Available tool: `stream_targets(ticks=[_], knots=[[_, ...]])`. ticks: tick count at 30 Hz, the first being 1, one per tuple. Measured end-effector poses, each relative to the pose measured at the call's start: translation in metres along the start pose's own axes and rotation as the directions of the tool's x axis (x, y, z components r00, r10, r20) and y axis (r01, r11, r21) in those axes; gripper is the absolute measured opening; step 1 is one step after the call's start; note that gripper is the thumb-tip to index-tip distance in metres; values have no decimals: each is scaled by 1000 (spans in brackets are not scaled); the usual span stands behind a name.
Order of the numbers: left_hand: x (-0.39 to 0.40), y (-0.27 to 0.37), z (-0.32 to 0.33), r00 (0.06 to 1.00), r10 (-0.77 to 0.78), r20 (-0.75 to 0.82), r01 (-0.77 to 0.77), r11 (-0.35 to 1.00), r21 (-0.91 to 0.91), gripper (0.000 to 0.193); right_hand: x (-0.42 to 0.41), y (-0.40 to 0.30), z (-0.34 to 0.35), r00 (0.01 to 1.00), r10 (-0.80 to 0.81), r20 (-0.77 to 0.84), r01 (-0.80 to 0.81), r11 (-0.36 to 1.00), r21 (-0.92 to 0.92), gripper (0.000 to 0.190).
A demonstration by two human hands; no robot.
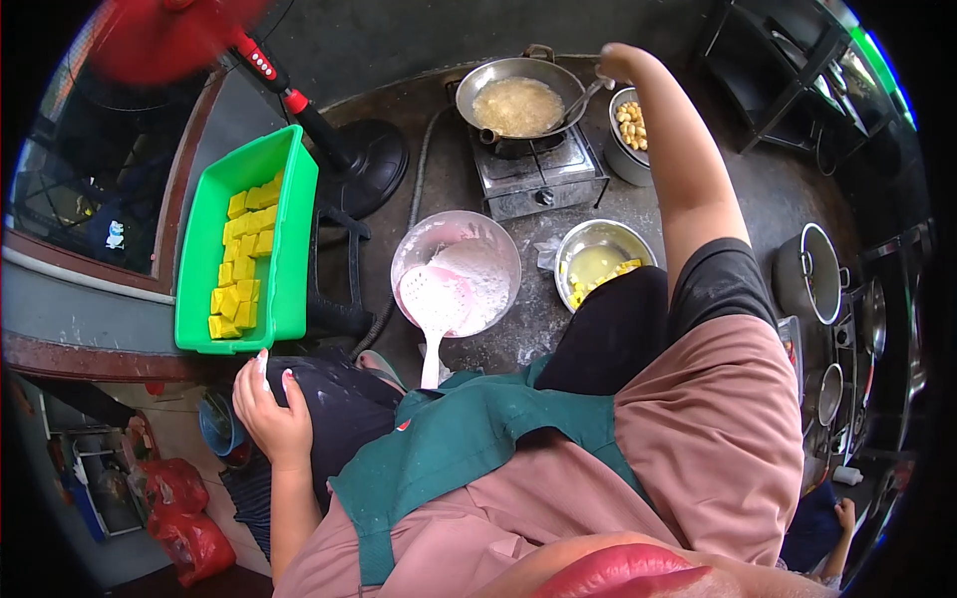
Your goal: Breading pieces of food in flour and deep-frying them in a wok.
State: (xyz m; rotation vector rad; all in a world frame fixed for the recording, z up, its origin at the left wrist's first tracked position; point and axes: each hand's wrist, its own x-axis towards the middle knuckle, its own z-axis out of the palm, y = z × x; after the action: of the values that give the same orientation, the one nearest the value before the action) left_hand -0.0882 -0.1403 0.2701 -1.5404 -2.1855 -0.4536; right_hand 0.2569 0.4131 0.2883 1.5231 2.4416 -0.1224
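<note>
My right hand (617, 64) grips the handle of a metal frying utensil (589, 97), whose lower end rests in a wok (467, 90) of bubbling oil on a gas stove (534, 179). My left hand (273, 411), with white powder on its fingertips, rests on my knee and holds nothing. Before me a pink bowl (407, 239) of white flour has a white slotted spoon (432, 299) lying in it. Right of it, a metal bowl (566, 250) holds yellow cubes in liquid. Yellow tofu-like blocks (243, 269) sit in a green plastic tub (291, 299) at the left.
A metal pot (632, 170) with golden fried pieces (632, 125) stands right of the stove. A black stand fan (366, 168) and a hose (422, 179) are at the left. A large pot (806, 276) stands at the right. Other people's arms show at both lower edges.
</note>
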Motion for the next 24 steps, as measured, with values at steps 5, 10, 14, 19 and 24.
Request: stream_targets(ticks=[5, 10, 14, 19, 24], knots=[[1, -5, 0, 1000, -8, 8, 8, 999, 41, 34, 2, 25, 84, 982, 144, 121, -162, 974, 159, 40], [0, -8, 1, 998, -41, 41, 38, 996, 84, 34, -7, -22, 100, 921, 243, 304, -353, 851, 388, 47], [12, -2, 9, 999, -18, 39, 16, 998, 57, 34, 89, 16, 209, 894, 397, 208, -448, 776, 443, 42], [5, -1, 5, 997, -66, 48, 59, 990, 127, 35, 58, -43, 163, 981, 147, -129, -83, 911, 405, 26], [11, -3, 10, 999, -13, 38, 10, 997, 77, 34, 39, 2, 162, 934, 324, -153, -195, 816, 545, 26]])
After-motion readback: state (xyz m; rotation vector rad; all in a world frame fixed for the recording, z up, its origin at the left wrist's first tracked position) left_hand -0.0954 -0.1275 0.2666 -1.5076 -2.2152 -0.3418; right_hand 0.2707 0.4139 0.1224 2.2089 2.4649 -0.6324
